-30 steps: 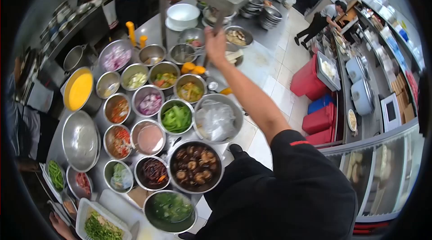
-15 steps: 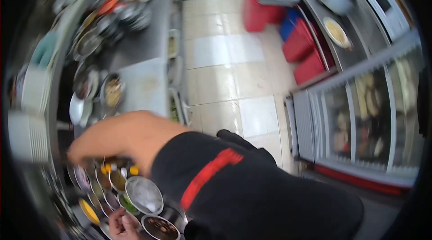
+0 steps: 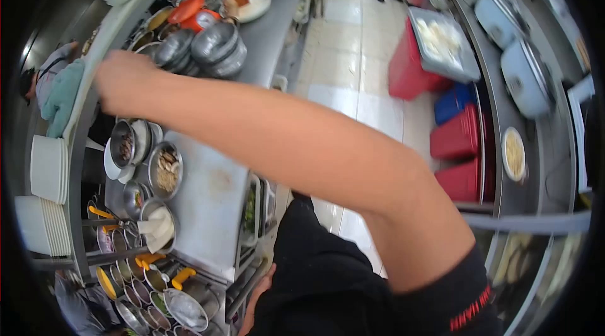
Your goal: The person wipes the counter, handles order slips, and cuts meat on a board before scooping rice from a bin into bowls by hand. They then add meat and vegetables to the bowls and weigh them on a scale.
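Observation:
My right arm stretches across the view, and my right hand (image 3: 126, 81) is up at the edge of the long shelf (image 3: 85, 99). Motion blurs its fingers, so I cannot tell whether it holds anything. Just beyond it are stacked metal bowls (image 3: 217, 49). Nearer to me, a metal bowl of chopped food (image 3: 166, 172) and a smaller bowl of brown pieces (image 3: 124, 145) stand on the steel counter (image 3: 205, 200). Low in the view, part of my left hand (image 3: 265, 282) shows beside the counter's front edge, its fingers mostly hidden.
Several sauce pots with a yellow-handled ladle (image 3: 183, 278) crowd the lower left. White plates (image 3: 47, 169) are stacked on the shelf. A person (image 3: 60, 71) is beyond it. Across the tiled aisle (image 3: 343, 40) are red bins (image 3: 454, 134), a tray (image 3: 444, 43) and a plate of food (image 3: 514, 153).
My right hand has moved up and away along the shelf. My left hand has left the sauce pots and moved right, to the counter's front edge. The whole view has shifted.

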Motion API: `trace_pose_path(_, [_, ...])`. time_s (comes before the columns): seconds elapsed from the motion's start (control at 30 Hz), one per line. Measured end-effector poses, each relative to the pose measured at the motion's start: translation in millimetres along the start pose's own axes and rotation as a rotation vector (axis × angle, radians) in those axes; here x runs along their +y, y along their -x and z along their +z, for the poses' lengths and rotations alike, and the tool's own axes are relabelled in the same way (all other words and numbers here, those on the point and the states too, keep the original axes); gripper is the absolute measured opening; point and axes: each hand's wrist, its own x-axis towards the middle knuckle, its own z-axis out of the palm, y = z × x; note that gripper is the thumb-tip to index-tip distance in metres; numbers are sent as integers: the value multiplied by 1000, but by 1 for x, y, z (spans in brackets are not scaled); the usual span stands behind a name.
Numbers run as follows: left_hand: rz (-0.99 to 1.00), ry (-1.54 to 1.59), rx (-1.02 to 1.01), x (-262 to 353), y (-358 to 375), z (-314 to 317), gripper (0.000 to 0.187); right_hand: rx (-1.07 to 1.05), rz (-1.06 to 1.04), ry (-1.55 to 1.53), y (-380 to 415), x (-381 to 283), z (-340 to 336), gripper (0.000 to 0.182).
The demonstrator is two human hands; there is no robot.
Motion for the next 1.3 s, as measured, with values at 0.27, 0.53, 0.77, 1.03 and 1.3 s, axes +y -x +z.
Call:
trace_pose_path(0.27, [319, 158, 77, 254, -13, 40, 66, -167, 680, 121, 220, 312, 45, 34])
trace_pose_path(0.53, [572, -472, 11, 504, -42, 73, 55, -983, 1723, 398, 661, 383, -107, 34])
trace_pose_path(0.77, [534, -893, 229, 594, -90, 120, 53, -138, 2341, 333, 615, 529, -170, 43])
trace_pose_path(1.03, [278, -542, 227, 652, -86, 176, 47, 291, 1180, 90, 194, 768, -131, 49])
trace_pose_path(1.3, [259, -500, 279, 737, -154, 182, 41, 228, 781, 29, -69, 806, -164, 63])
